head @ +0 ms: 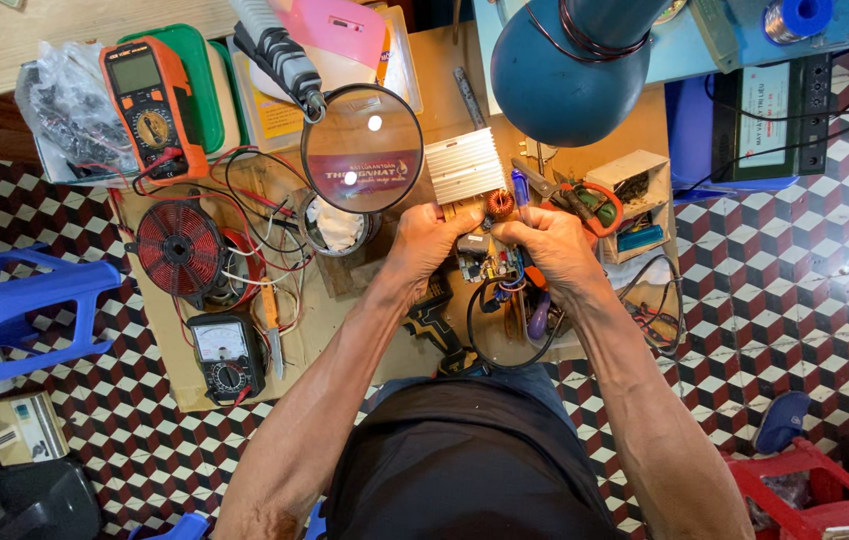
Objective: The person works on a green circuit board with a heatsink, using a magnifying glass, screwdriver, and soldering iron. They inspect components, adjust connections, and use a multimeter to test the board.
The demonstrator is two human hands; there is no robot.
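Note:
My left hand and my right hand meet over a circuit board with a white finned heat sink and a copper wound coil. Both hands grip the board by its edges, thumbs near the coil. A blue-handled screwdriver pokes up by my right fingers; whether that hand holds it I cannot tell. Black and coloured wires hang from the board toward me.
A round magnifier on an arm hangs left of the heat sink, a blue lamp head above. An orange multimeter, a red coil, an analogue meter, a small parts box and a blue stool surround the board.

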